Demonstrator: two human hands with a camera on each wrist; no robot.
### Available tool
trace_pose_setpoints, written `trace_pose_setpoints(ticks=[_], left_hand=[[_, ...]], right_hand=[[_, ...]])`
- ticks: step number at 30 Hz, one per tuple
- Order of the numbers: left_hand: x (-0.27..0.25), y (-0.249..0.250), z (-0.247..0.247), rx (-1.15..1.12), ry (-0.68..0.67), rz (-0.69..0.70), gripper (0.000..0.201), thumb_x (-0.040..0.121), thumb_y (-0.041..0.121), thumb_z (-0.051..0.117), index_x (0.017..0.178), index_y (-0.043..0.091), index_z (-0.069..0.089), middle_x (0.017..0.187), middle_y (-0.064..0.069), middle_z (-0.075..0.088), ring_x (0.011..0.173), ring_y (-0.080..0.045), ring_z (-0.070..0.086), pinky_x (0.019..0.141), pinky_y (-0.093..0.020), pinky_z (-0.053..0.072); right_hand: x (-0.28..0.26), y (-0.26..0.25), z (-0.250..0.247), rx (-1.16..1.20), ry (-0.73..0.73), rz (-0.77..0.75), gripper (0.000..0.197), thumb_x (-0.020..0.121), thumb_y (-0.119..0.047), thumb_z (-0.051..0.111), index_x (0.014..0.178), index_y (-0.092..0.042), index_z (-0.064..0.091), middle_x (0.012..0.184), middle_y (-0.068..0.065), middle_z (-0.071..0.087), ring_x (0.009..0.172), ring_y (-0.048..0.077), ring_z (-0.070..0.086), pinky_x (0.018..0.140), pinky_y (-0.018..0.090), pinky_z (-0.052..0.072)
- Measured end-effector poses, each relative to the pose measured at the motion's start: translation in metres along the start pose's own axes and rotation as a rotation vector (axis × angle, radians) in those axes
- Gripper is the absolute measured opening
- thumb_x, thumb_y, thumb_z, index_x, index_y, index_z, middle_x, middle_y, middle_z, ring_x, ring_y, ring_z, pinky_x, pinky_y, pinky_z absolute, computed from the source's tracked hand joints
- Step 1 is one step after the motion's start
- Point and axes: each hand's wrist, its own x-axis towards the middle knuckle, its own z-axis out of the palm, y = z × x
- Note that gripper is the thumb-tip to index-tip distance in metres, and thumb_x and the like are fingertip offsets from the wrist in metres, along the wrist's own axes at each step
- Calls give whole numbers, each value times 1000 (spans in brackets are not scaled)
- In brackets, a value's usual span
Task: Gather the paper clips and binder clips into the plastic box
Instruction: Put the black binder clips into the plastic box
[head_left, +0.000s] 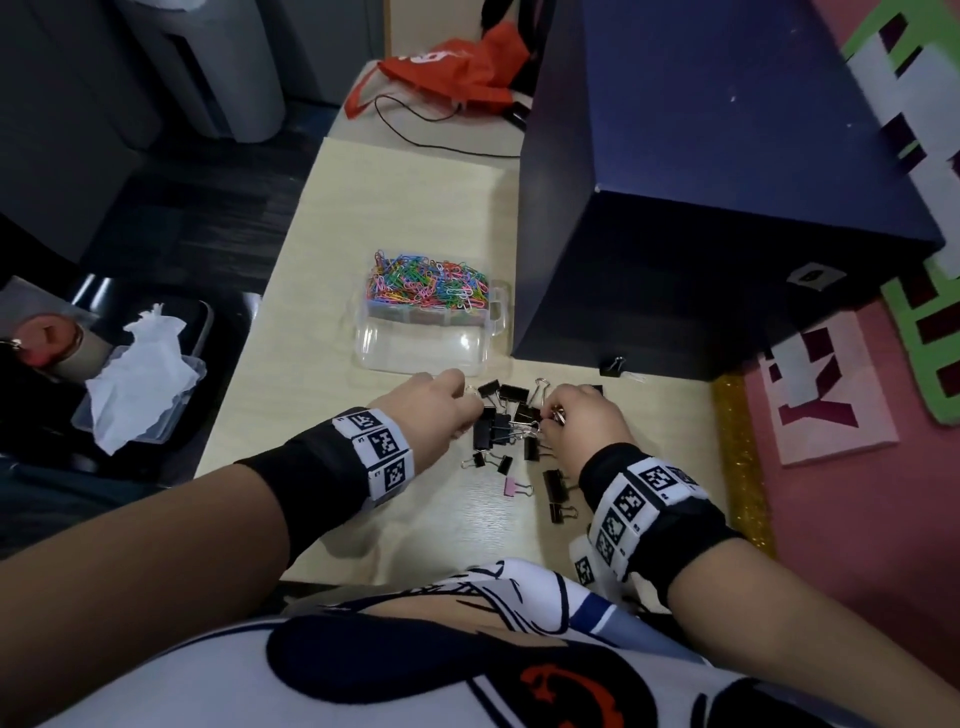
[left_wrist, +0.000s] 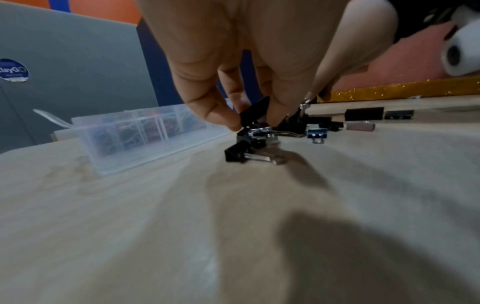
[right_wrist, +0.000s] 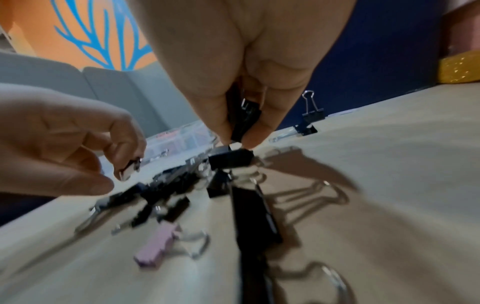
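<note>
A clear plastic box (head_left: 470, 349) lies on the pale table (head_left: 415, 208); its far compartment holds coloured paper clips (head_left: 431, 283). Several black binder clips (head_left: 506, 423) lie in a heap just in front of it, with a pink binder clip (head_left: 514, 486) nearer me. My left hand (head_left: 465, 402) is at the heap's left side and pinches a black binder clip (left_wrist: 255, 112) between thumb and fingers. At the heap's right side my right hand (head_left: 550, 415) pinches black binder clips (right_wrist: 242, 121) just above the table. One more black clip (head_left: 613, 366) sits alone by the blue box.
A large dark blue box (head_left: 701, 208) stands right behind the clips on the right. An orange bag (head_left: 447, 67) and a black cable (head_left: 441, 135) lie at the far end. A gold glitter strip (head_left: 737, 457) edges the table's right side. A chair with tissue (head_left: 140, 374) is left.
</note>
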Motion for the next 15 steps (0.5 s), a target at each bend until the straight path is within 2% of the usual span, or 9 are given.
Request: trace_pose_setpoints(ticks=[3,5,7,9,11,12,15], left_hand=[[-1,-7,-5,-16,66,29,32,83,7,57,110,22,48,111,-4,46,87,-26,51,75,-39,49],[-2,-11,-15,-111,136,32,23,86,7,53,107,16,51,108,-6,50,87,-29,54,74,-40,48],[-4,-17,-24,-192,226,-4,16,90,9,49,105,11,54,107,-7,53,87,-29,56,75,-36,47],[-7,-29,-31,-247,304,-74,14,90,11,51,104,12,54,107,-5,55,87,-27,57,74,-31,45],[-8,-43,-34,-285,345,-135,15,88,12,53,103,14,54,107,-4,58,89,-27,59,77,-33,48],[-8,-50,-36,-298,353,-160,15,87,12,54,102,15,54,107,-4,59,90,-27,60,78,-36,49],[-7,-64,-40,-328,364,-219,21,87,13,55,107,18,53,110,-4,60,94,-26,62,83,-39,50]], right_hand=[[3,-9,-10,24,-1,-29,12,90,-17,55,100,-20,61,113,-1,56,87,12,48,75,21,36],[6,-18,-14,54,1,-54,10,89,-20,56,98,-21,61,110,-2,56,85,12,50,74,22,37],[10,-31,-17,111,2,-65,6,89,-23,59,95,-24,61,108,-3,55,83,13,56,73,24,43],[16,-46,-20,199,-11,-60,4,89,-27,62,91,-26,60,107,-4,57,76,15,65,66,26,51],[23,-63,-22,287,-36,-54,7,88,-30,63,91,-25,60,98,-6,62,69,13,69,57,23,53],[28,-72,-24,317,-38,-48,9,88,-31,63,91,-23,61,93,-6,65,69,12,69,58,25,56],[46,-93,-24,436,-13,-11,16,88,-35,62,97,-22,62,89,-4,65,79,15,68,76,35,59]])
